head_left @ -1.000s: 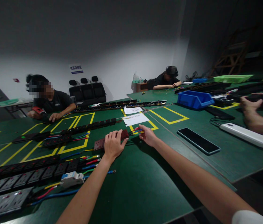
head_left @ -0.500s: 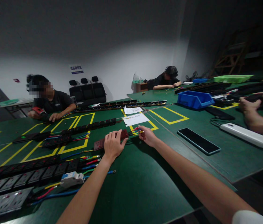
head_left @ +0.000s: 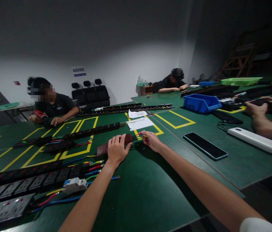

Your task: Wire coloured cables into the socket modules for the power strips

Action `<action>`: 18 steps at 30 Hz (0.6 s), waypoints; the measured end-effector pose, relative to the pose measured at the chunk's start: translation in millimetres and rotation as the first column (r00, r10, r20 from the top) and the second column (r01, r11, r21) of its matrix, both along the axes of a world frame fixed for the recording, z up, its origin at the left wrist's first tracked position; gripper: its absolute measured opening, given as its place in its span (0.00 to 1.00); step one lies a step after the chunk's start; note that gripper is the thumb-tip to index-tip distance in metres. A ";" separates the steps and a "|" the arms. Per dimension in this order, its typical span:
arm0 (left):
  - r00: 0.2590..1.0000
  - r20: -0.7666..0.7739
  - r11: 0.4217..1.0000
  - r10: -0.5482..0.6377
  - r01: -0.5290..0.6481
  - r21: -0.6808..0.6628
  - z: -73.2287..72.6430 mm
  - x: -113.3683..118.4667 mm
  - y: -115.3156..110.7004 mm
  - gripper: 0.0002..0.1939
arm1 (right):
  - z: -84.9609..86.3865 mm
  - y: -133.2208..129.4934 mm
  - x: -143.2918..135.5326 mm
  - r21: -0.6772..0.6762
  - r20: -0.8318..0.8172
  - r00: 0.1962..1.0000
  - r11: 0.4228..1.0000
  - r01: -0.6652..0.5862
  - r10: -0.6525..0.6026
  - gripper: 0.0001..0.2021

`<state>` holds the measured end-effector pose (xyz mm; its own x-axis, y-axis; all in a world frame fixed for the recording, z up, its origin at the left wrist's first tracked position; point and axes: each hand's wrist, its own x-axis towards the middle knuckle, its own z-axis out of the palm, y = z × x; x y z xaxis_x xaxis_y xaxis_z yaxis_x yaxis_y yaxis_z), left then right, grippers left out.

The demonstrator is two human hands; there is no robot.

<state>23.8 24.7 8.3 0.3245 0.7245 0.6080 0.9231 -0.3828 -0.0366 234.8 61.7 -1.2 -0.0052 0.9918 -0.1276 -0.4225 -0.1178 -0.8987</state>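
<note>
My left hand (head_left: 117, 151) lies over a dark red-brown socket block (head_left: 102, 149), its fingers curled round the middle and hiding that part. Both ends of the block show, one on either side of the hand. From the right end run several coloured wires (head_left: 136, 136), red, yellow and blue among them. Their tips are pinched between the fingers of my right hand (head_left: 151, 141), just above the green table (head_left: 164, 180). How the wire ends sit in the fingers is too small to make out.
Black socket strips (head_left: 51, 180) with ringed wire ends and a white circuit breaker (head_left: 75, 185) lie at left. White papers (head_left: 140, 123) are ahead. A phone (head_left: 204, 145), power bank (head_left: 255, 140) and blue bin (head_left: 201, 103) stand right. Co-workers sit left, far back and right.
My right hand has shifted slightly left, and its fingers on the wires have turned a little. My left hand stays in place on the socket block.
</note>
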 end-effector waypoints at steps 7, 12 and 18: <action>1.000 0.006 1.000 0.011 -0.011 0.004 -1.5 -1.0 1.1 0.28 | 0.3 -2.1 -3.9 0.014 0.062 0.998 1.000 -0.021 0.020 0.03; 1.000 -0.010 1.000 0.010 -0.010 -0.002 -2.2 -1.5 1.8 0.29 | -0.3 -1.9 -4.2 0.006 0.078 0.997 1.000 0.006 -0.006 0.01; 1.000 -0.012 1.000 0.004 -0.004 -0.008 -1.5 -1.8 1.4 0.29 | -0.1 -1.9 -3.9 0.000 0.069 0.998 1.000 -0.004 0.004 0.02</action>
<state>22.0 26.1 6.8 0.3286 0.7310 0.5980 0.9242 -0.3792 -0.0442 230.9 59.7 -1.4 -0.0002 0.9919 -0.1274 -0.3589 -0.1190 -0.9258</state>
